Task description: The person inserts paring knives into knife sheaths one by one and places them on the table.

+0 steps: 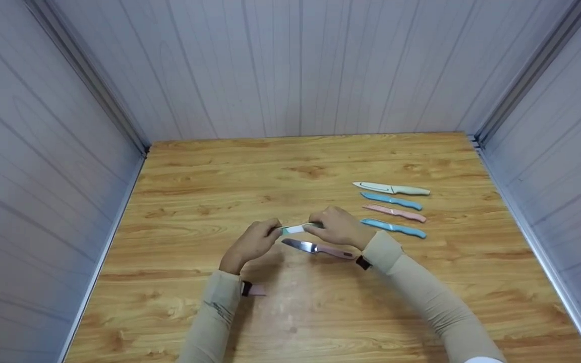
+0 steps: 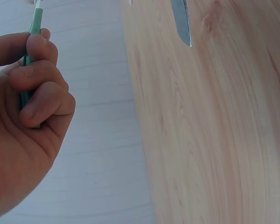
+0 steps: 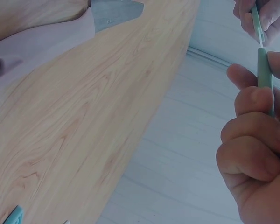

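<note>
Head view has the worktop (image 1: 194, 176) as the largest thing; its smooth-looking surface might let a knocked knife skid or spin. Over it, the left hand (image 1: 253, 243) and right hand (image 1: 342, 227) each have fingers curled round one end of the same item, thumbs close to its middle. If both pulled hard, a sudden release could throw them apart. The right hand might then sweep into the row beside it: a cream knife (image 1: 410, 190), upper blue knife (image 1: 405, 202), pink knife (image 1: 409, 215) and lower blue knife (image 1: 407, 230). Just below the hands lies a pink-handled knife (image 1: 335, 251) with a bare metal blade pointing left; a dropped wrist or slipping finger could meet its edge. The gripped item (image 1: 295, 229) is green at both ends and pale between, probably a knife and cover; if the pale part is blade, slipping fingertips could be cut. Smallest, the pink strip (image 1: 257, 290) by the left wrist could be brushed aside by the sleeve.
</note>
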The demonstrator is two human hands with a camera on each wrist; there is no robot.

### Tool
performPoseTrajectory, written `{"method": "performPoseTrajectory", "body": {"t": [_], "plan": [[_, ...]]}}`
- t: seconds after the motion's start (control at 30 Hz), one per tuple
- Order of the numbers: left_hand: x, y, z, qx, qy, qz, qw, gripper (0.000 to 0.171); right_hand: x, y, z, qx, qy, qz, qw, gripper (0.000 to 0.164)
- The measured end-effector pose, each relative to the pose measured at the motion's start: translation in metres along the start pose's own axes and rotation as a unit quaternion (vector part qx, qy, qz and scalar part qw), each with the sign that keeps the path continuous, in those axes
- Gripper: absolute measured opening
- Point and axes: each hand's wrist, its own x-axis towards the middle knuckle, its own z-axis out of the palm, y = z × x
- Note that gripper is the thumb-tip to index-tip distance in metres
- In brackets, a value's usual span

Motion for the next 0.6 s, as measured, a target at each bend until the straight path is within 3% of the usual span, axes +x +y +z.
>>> {"method": "performPoseTrajectory", "body": {"t": [0.17,0.6], "plan": [[0.0017,0.0014,0.001,0.014,-0.006,0.011,0.9998,0.019,0.0008,-0.0013,0.0015,0.013,-0.007,0.008,1.0,0.034],[0.0048,0.0025,0.0044,0.022,-0.014,-0.008,0.9996,0.019,0.0011,-0.0034,0.0013,0.02,-0.03,0.02,0.999,0.035]]}}
